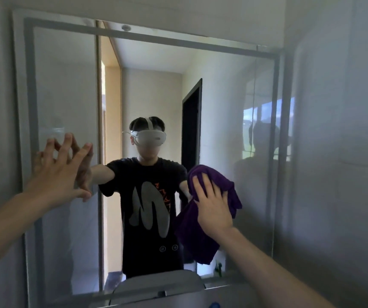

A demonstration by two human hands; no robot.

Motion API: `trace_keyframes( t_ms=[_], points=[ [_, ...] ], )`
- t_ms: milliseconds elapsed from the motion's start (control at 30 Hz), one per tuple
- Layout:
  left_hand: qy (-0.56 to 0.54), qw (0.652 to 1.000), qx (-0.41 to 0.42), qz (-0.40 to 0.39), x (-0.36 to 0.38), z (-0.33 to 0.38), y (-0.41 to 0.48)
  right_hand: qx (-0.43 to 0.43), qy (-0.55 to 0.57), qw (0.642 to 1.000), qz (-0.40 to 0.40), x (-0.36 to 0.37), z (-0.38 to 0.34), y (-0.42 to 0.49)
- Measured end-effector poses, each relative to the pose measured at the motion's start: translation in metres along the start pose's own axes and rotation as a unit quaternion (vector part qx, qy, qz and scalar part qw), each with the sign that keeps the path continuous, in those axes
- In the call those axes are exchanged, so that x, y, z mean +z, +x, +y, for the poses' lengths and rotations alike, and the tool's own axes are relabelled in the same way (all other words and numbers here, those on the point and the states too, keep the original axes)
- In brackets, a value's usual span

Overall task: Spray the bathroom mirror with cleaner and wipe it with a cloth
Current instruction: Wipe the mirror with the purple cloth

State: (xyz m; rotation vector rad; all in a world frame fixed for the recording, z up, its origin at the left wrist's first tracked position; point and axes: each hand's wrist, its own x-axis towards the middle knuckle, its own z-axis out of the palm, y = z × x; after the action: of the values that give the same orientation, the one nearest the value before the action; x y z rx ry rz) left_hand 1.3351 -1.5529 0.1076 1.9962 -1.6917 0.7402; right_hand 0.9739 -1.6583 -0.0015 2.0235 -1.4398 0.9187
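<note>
The bathroom mirror (227,112) fills the wall ahead, framed by a pale band. My right hand (212,205) lies flat with straight fingers on a purple cloth (203,238), pressing it against the glass right of centre. Part of the cloth hangs down below my palm. My left hand (58,174) is raised at the mirror's left side, fingers spread, its fingertips touching the glass. No spray bottle is clearly in view.
The mirror reflects a person in a dark shirt, a doorway and a hall. A white rounded fixture (156,283) sits under the mirror. A blue object (214,305) peeks in at the bottom edge. Glossy tiled wall (338,152) stands to the right.
</note>
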Motion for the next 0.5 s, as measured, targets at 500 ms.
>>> trace_keyframes(
  t_ms=[500],
  points=[
    [-0.037,0.993,0.113,0.021,0.029,0.042,-0.043,0.131,0.238,0.952,-0.144,-0.016,-0.045,-0.136]
  ],
)
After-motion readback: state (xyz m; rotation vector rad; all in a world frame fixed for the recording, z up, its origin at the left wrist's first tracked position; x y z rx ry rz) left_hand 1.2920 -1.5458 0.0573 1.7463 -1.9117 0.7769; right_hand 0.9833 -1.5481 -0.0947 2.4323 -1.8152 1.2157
